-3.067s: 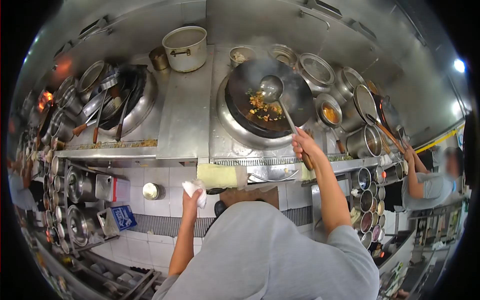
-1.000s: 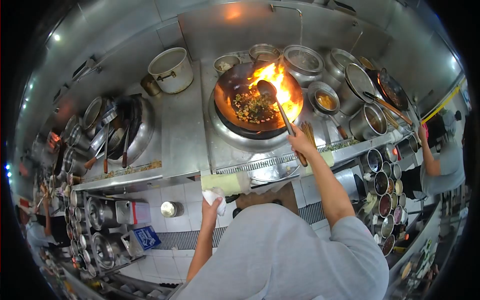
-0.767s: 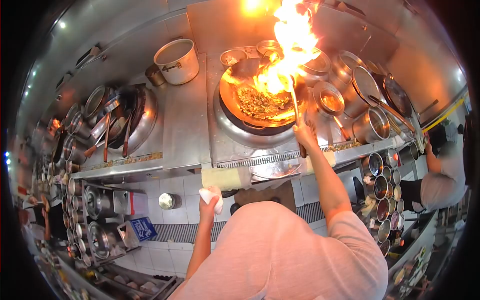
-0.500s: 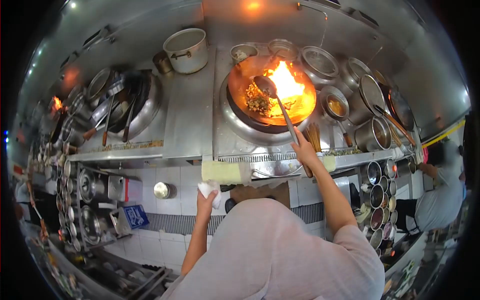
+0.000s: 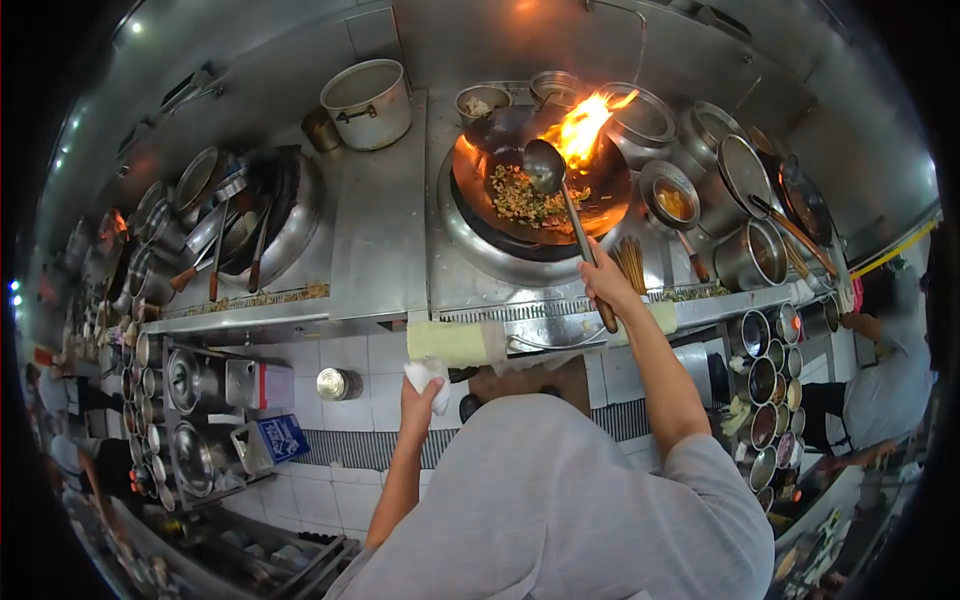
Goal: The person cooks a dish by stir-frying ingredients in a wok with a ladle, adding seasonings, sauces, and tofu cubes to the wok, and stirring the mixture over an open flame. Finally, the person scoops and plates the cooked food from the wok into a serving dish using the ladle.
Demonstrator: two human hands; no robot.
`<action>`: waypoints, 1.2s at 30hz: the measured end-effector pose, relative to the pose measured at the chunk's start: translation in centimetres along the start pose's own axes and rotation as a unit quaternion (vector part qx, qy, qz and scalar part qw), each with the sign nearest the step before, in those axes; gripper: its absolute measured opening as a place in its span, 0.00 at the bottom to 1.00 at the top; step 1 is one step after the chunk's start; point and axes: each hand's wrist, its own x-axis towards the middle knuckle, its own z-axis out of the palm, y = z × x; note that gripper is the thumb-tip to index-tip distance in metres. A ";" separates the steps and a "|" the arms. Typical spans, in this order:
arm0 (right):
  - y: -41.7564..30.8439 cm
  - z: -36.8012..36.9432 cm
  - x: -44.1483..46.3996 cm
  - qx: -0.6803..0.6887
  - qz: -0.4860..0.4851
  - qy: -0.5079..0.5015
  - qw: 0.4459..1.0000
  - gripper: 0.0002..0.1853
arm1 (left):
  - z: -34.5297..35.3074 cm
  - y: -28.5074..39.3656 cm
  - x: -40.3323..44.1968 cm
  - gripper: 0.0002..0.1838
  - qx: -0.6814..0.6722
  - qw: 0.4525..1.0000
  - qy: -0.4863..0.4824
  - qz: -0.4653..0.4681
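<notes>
My right hand (image 5: pixel 606 280) is wrapped round the wooden handle of a long metal ladle (image 5: pixel 544 166). The ladle's bowl hangs over a large wok (image 5: pixel 480 165) on the right burner, beside chopped, browned food (image 5: pixel 520 195). Flames (image 5: pixel 580 130) rise at the wok's back right. My left hand (image 5: pixel 418 400) holds a crumpled white cloth (image 5: pixel 427 378) low in front of the stove edge, close to a yellowish folded towel (image 5: pixel 448 343).
A big pot (image 5: pixel 368 112) stands behind the steel counter. Left is a second burner (image 5: pixel 290 240) with strainers and ladles. Right of the wok are a strainer (image 5: pixel 670 196), lidded pots and a bamboo brush (image 5: pixel 629 262). A co-worker (image 5: pixel 885 385) stands far right; others are at left.
Fire appeared in the wok after the first frame, flared high, and is now smaller. The ladle has shifted within the wok. My left hand still has the cloth.
</notes>
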 end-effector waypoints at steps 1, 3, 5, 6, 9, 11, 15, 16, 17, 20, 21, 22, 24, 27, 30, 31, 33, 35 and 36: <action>-0.2 0.1 -0.2 0.036 0.011 -0.016 0.999 0.35 | 0.0 -0.1 0.0 0.27 -0.003 1.000 0.002 0.009; 0.1 -0.3 0.7 0.034 0.029 -0.040 0.998 0.35 | 0.1 -0.1 0.2 0.27 -0.005 1.000 0.004 0.004; 0.3 0.3 0.6 -0.004 0.028 -0.020 0.999 0.35 | 0.0 -0.8 0.3 0.27 -0.008 1.000 0.002 0.004; -0.1 0.7 0.3 -0.005 0.024 -0.019 1.000 0.35 | -0.2 -1.3 0.6 0.27 0.008 1.000 0.007 0.006; -1.7 1.5 -1.7 0.051 0.037 -0.049 0.997 0.36 | -0.3 -1.7 0.8 0.26 0.016 1.000 0.015 0.012; -1.1 0.9 -1.1 0.056 0.055 -0.071 0.994 0.36 | -0.1 -1.3 0.4 0.26 0.007 1.000 0.012 0.014; 0.2 0.3 -2.0 -0.053 0.017 -0.024 0.998 0.35 | 0.4 -0.5 0.3 0.26 -0.008 1.000 0.002 0.001; 0.1 -0.1 -2.7 -0.100 0.018 0.002 0.995 0.34 | 0.2 -0.6 0.2 0.27 0.007 1.000 0.008 0.004; -0.6 -0.9 -4.0 -0.046 0.013 -0.031 0.998 0.35 | 0.0 -0.7 0.2 0.27 0.005 1.000 0.011 0.002; -0.6 -2.9 -4.6 -0.058 0.042 -0.037 0.997 0.35 | -0.4 -1.2 -0.1 0.27 0.001 1.000 0.015 -0.009; 0.5 -3.3 -4.0 -0.042 0.032 -0.022 0.998 0.36 | -0.3 -1.2 0.0 0.27 0.004 1.000 0.016 -0.002; 1.2 -3.7 -3.5 -0.043 0.028 -0.018 0.999 0.36 | -0.2 -1.1 0.3 0.27 0.004 1.000 0.019 0.007; 1.9 -3.7 -3.5 -0.064 -0.004 0.070 0.995 0.35 | 0.1 -0.7 0.0 0.27 0.012 1.000 0.027 0.012; 2.7 -2.1 -3.6 -0.131 -0.023 0.140 0.981 0.37 | -0.1 -0.6 -0.3 0.27 -0.008 1.000 0.028 -0.001; 3.0 -1.5 -3.0 -0.092 0.017 0.138 0.986 0.36 | 0.3 -1.0 0.4 0.27 0.008 1.000 0.027 -0.005; 2.9 -2.4 -2.3 -0.036 0.015 0.059 0.998 0.36 | 0.5 -0.9 0.5 0.27 0.005 1.000 0.011 -0.002; 1.8 -2.9 -0.7 -0.034 0.012 -0.017 0.999 0.35 | 0.8 -0.6 0.6 0.27 -0.001 1.000 -0.001 0.005; 1.1 -2.5 2.6 -0.152 -0.063 0.039 0.986 0.35 | 0.8 -0.2 0.9 0.27 0.000 1.000 -0.012 0.016; 1.2 -2.4 4.1 -0.264 -0.131 0.099 0.950 0.35 | 0.8 0.0 1.0 0.27 -0.001 1.000 -0.013 0.016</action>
